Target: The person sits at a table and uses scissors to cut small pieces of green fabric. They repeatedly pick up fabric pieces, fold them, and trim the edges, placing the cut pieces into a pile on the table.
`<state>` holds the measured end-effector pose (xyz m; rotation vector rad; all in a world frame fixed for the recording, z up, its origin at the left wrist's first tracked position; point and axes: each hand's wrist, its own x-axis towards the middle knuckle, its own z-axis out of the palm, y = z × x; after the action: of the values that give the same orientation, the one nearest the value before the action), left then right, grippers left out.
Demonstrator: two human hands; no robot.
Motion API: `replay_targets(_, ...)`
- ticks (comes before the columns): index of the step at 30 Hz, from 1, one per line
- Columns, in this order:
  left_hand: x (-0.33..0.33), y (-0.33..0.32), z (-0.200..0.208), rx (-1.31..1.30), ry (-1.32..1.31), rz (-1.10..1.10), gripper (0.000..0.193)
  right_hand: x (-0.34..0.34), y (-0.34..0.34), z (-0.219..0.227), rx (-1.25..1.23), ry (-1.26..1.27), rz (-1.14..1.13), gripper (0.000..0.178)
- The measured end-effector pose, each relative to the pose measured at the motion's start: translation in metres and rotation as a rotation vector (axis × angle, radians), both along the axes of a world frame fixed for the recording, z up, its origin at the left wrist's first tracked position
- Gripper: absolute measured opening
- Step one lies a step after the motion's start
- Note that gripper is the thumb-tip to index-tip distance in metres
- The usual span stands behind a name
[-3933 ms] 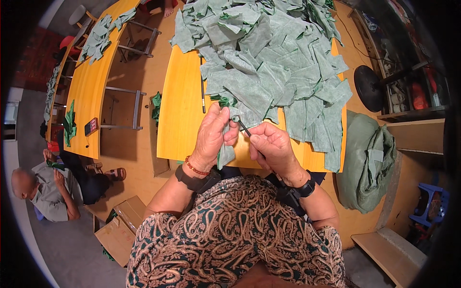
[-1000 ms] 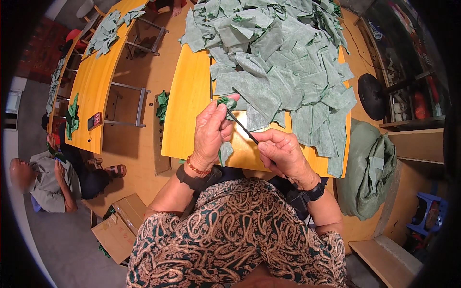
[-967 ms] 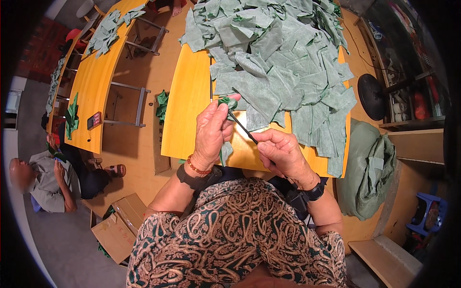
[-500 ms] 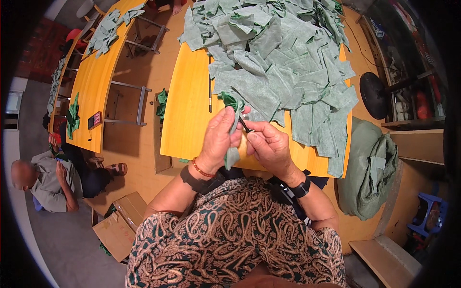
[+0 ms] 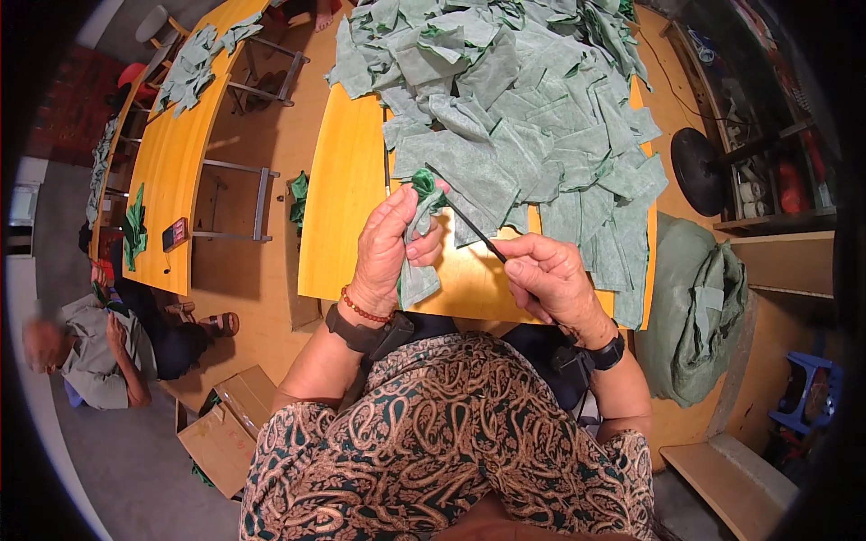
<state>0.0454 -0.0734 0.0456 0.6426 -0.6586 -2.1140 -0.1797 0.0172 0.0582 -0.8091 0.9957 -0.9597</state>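
Observation:
My left hand point(image 5: 383, 248) is closed on a piece of green fabric point(image 5: 419, 285), pale grey-green on one side. Its brighter green end bunches up above the fingers, and the other end hangs below them. My right hand point(image 5: 552, 275) pinches a thin black stick point(image 5: 471, 224), which slants up and left so that its far end lies just right of the bunched fabric. Both hands are over the near edge of the yellow table point(image 5: 345, 198). Right behind them spreads a big heap of similar grey-green fabric pieces point(image 5: 532, 126).
Another dark stick point(image 5: 386, 149) lies beside the heap. At left, a second yellow table point(image 5: 171, 144) carries more fabric and a small dark device point(image 5: 175, 234); a person point(image 5: 95, 347) sits near it. A cardboard box point(image 5: 221, 442), a green sack point(image 5: 690, 316) and a black fan point(image 5: 697, 171) stand around.
My right hand has moved right and slightly down, drawing the stick away from the fabric so more of it shows. My left hand has shifted a little left with the fabric.

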Motion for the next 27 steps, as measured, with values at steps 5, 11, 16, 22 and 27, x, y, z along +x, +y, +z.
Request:
replay_targets(5, 0.005, -0.004, -0.002, 0.032, -0.044, 0.006, 0.031, 0.003, 0.000, -0.001, -0.019, 0.053, 0.046, 0.026)
replay_targets(11, 0.005, -0.005, -0.003, 0.072, -0.010, 0.024, 0.016, 0.003, 0.002, -0.013, -0.216, 0.221, 0.125, 0.027)
replay_targets(16, -0.003, 0.000, -0.009, 0.143, 0.009, 0.002, 0.011, 0.007, -0.005, -0.012, -0.204, 0.279, 0.171, 0.025)
replay_targets(22, -0.006, 0.009, -0.016, 0.041, -0.023, 0.090, 0.019, 0.022, 0.007, -0.030, -0.208, 0.233, 0.032, 0.024)
replay_targets(27, -0.012, 0.016, -0.017, -0.103, -0.227, 0.190, 0.029, 0.025, 0.005, -0.025, -0.157, 0.218, 0.025, 0.023)
